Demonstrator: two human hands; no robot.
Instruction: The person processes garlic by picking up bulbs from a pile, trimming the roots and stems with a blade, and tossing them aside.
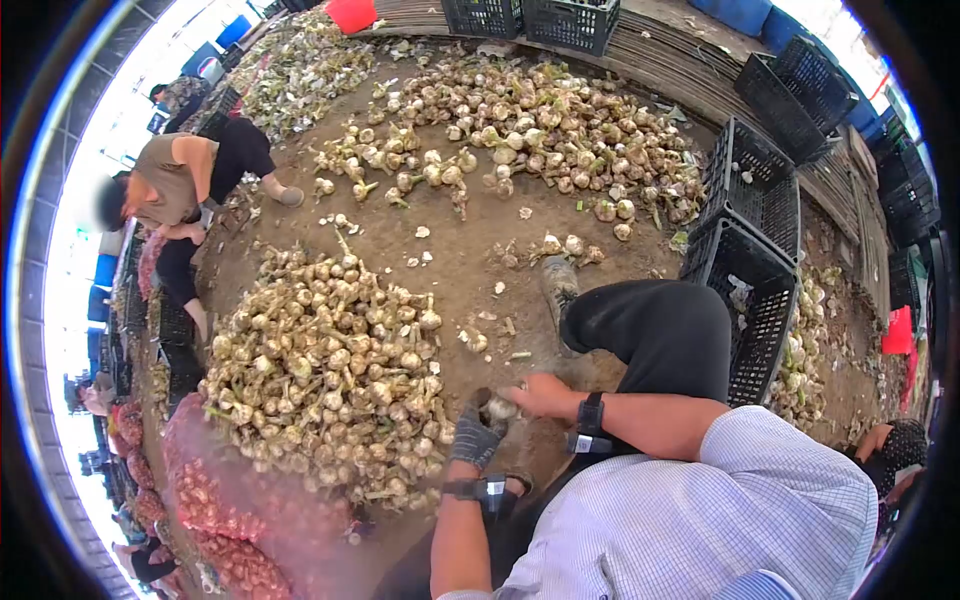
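My left hand (476, 438), in a grey glove with dark fingertips, is closed around a pale garlic bulb (499, 408) low in front of my body. Bare fingers of my right hand (548, 395) are curled together against the same bulb from the right; a small tool inside them, if any, is hidden. Just left of both hands lies a large heap of garlic bulbs (330, 370) with short stems. A few loose garlic bulbs (473, 340) and bits of skin are scattered on the dirt ground ahead.
A wider garlic pile (560, 125) spreads farther forward. Black plastic crates (745, 300) stand beside my right leg. Filled red mesh sacks (215, 500) lie at lower left. A co-worker (190, 180) bends over at the left. A red bucket (350, 14) stands at the far edge.
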